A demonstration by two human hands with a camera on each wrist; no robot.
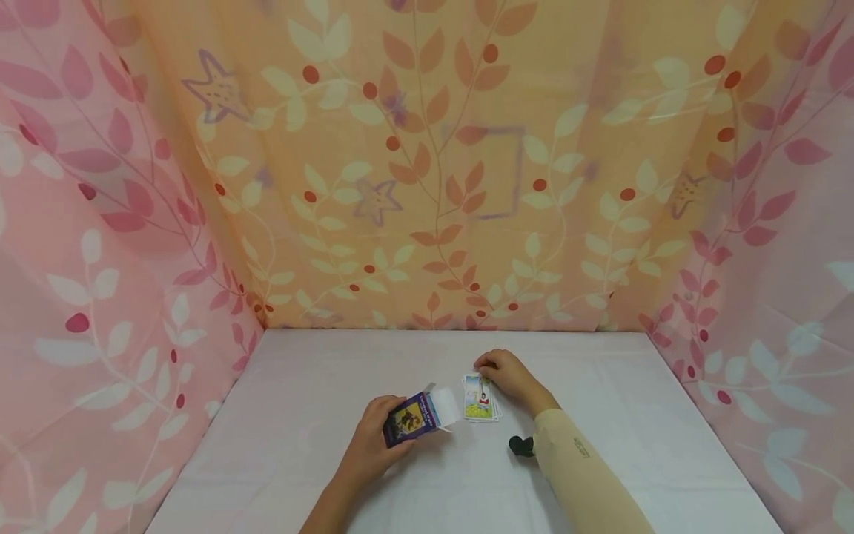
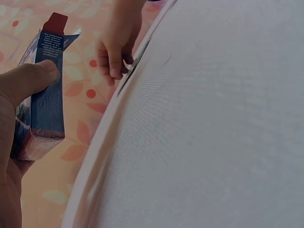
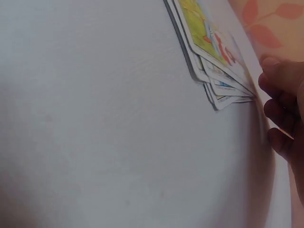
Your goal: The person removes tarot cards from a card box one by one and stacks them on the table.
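Observation:
A blue-purple card box with a yellow picture on its front is gripped by my left hand, slightly left of the table's middle. Its white end flap stands open toward the right. In the left wrist view my thumb presses along the narrow dark-blue side of the box. A loosely squared stack of picture cards lies face up beside the box, some corners fanned out. My right hand is at the stack's upper right corner, fingers bent. The right wrist view shows nothing between those fingertips, close to the cards.
A small black object is by the right sleeve's cuff; whether it is attached cannot be told. White cloth covers the table. Leaf-patterned curtains close off the back and both sides.

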